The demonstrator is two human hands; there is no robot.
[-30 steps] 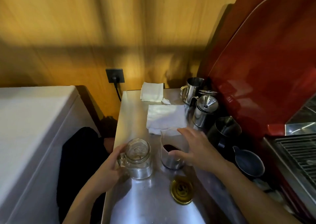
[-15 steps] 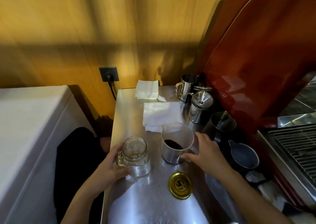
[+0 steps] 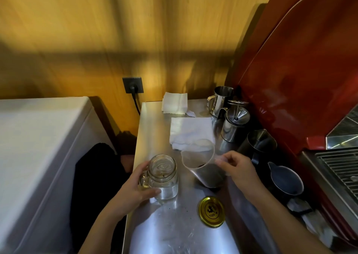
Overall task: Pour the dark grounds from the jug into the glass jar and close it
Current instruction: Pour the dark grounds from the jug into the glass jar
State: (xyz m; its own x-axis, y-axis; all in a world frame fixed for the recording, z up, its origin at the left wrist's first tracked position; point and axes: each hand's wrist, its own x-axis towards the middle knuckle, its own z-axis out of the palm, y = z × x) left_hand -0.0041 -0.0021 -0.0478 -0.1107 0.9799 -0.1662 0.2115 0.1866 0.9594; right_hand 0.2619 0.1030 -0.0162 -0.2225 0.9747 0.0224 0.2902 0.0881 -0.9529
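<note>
A clear glass jar [image 3: 163, 176] with a handle stands open on the steel counter [image 3: 174, 224]. My left hand [image 3: 135, 188] wraps around its left side and handle. To its right a transparent jug [image 3: 203, 166] with dark grounds at the bottom is tilted, spout leaning left toward the jar, base lifted off the counter. My right hand [image 3: 238, 168] grips the jug by its right side. A gold lid [image 3: 211, 211] lies flat on the counter in front of the jug, apart from both hands.
White folded cloths [image 3: 190, 131] lie behind the jug. Several steel pitchers [image 3: 234, 124] and a dark jug [image 3: 285, 180] line the right side beside a red machine [image 3: 300, 69]. A white appliance [image 3: 38, 137] stands left of the counter's edge.
My right hand moved from the jug's rim to its handle side, took hold, lifted it and tilted it toward the jar. My left hand stayed on the jar.
</note>
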